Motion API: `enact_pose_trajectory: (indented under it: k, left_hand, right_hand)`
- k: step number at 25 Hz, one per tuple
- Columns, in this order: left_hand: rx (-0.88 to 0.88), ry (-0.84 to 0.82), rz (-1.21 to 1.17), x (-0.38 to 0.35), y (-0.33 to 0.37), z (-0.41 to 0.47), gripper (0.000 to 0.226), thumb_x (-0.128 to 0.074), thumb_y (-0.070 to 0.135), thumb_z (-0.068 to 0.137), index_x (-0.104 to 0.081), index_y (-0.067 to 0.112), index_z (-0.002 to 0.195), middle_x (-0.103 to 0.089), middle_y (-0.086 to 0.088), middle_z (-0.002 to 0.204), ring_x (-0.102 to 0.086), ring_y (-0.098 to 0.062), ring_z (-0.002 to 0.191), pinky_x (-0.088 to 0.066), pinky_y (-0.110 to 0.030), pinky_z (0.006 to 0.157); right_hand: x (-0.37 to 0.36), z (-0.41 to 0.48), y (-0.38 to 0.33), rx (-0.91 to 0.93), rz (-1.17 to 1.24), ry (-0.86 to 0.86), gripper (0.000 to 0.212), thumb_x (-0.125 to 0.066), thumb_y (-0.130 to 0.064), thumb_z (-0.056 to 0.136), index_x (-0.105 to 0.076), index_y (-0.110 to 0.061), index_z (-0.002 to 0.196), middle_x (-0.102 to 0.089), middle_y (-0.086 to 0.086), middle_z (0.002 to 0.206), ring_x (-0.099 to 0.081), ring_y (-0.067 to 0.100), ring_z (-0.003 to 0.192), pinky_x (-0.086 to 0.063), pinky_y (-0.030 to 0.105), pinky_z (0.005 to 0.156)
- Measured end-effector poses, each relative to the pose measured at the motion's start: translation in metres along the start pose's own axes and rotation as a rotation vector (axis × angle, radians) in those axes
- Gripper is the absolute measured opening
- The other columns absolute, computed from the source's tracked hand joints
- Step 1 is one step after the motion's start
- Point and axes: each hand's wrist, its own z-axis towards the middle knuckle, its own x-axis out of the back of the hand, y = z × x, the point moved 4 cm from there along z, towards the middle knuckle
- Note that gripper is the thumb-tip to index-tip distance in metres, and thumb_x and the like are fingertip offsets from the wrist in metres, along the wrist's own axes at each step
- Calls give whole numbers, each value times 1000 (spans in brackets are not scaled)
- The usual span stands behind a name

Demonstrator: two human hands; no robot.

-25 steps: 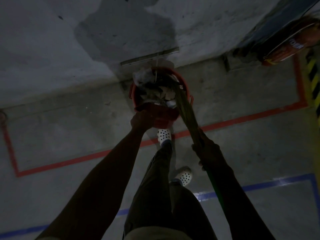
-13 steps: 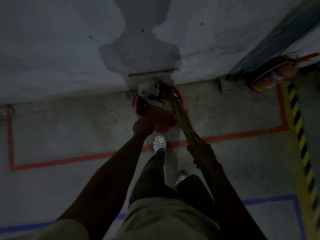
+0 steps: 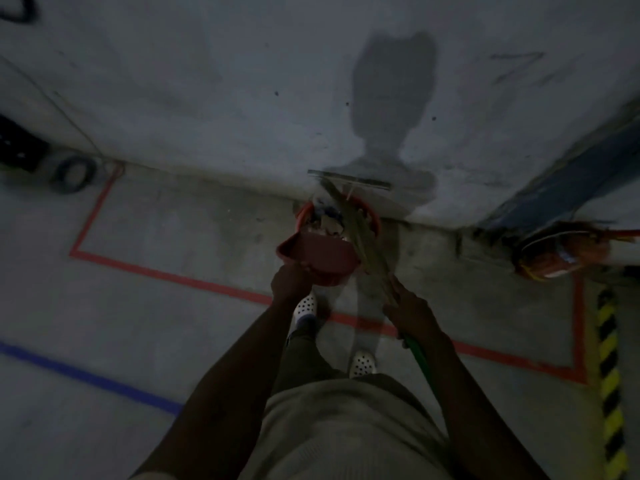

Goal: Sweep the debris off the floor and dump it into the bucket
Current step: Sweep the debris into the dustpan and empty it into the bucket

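In the head view, dim and a little blurred, the red bucket (image 3: 375,221) stands on the floor (image 3: 180,237) at the far edge, where the concrete meets the wall (image 3: 207,98). It is just beyond both hands. The left hand (image 3: 290,283) has its fingers curled round the near end of a red dustpan (image 3: 320,255). The dustpan is raised and its far edge meets the bucket's near rim. The right hand (image 3: 411,315) is clenched round a broom (image 3: 367,244), at the point where the straw-coloured bristles join the green handle. The bristles slant up and to the left across the right side of the bucket, and their tip reaches the foot of the wall. Pale scraps of debris (image 3: 328,224) are heaped at the bucket's mouth. In this light it is hard to tell whether they lie in the bucket or on the dustpan's lip. There is one bucket, one dustpan, one broom and two hands, each holding one tool. Below the dustpan are two white perforated shoes (image 3: 306,305), one ahead of the other. A red tape line (image 3: 166,273) boxes in the floor around the bucket, and one blue tape line (image 3: 86,377) runs nearer the left edge. A yellow-and-black hazard stripe (image 3: 609,372) runs along the right edge. A red cylinder (image 3: 554,256), probably an extinguisher, lies at the far right corner.
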Motion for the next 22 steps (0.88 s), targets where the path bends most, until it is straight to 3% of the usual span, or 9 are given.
enact_pose_trajectory:
  k: [3,9,11,13,15,19,22]
  left_hand:
    - [93,54,-75,-14,-25,-53,33,-49,25,99,-61,11,127,-62,-13,129,-59,-32,117,-49,-39,92]
    - [413,118,-343,-55,-114,-152,35,-48,30,100,-52,7,126,-61,-17,122,-61,-35,111,-49,-39,88]
    - [516,134,-402,-74,-147,-189,38,-44,33,102,-49,6,128,-59,-18,125,-59,-36,113,-49,-40,91]
    - [619,150,-462,-96,-182,-234,42,-40,36,103,-49,5,130,-58,-18,127,-58,-36,115,-48,-39,94]
    - [694,160,-507,-122,-212,-286,43,-37,36,104,-50,4,131,-58,-18,129,-58,-34,116,-49,-38,95]
    - [933,240,-645,-190,-268,-406,43,-36,34,105,-49,7,135,-56,-18,132,-57,-36,119,-47,-39,98]
    - [1063,223,-658,-254,-299,-505,43,-33,33,106,-47,11,140,-54,-15,137,-55,-33,123,-45,-37,100]
  right_hand:
    - [-13,-25,-1,117,-99,-100,82,-63,-41,87,-22,-45,158,-63,9,134,-65,30,106,-53,32,85]
    - [-56,-52,-21,319,-224,-226,76,-65,-27,90,-32,-34,158,-58,3,145,-60,25,121,-44,25,87]
    - [-82,-67,-31,367,-248,-293,74,-64,-26,90,-33,-38,156,-62,4,137,-65,26,111,-53,30,86]
    - [-117,-83,-42,370,-293,-381,73,-62,-28,90,-31,-46,154,-68,7,117,-70,27,86,-58,34,61]
    - [-159,-105,-54,416,-395,-491,76,-60,-26,91,-25,-49,155,-67,11,115,-67,28,76,-50,28,48]
    - [-262,-170,-66,629,-649,-688,78,-61,-26,93,-23,-41,159,-61,1,135,-65,19,87,-50,20,56]
    - [-339,-237,-48,660,-756,-783,78,-63,-26,91,-24,-50,155,-66,2,117,-67,22,65,-49,24,44]
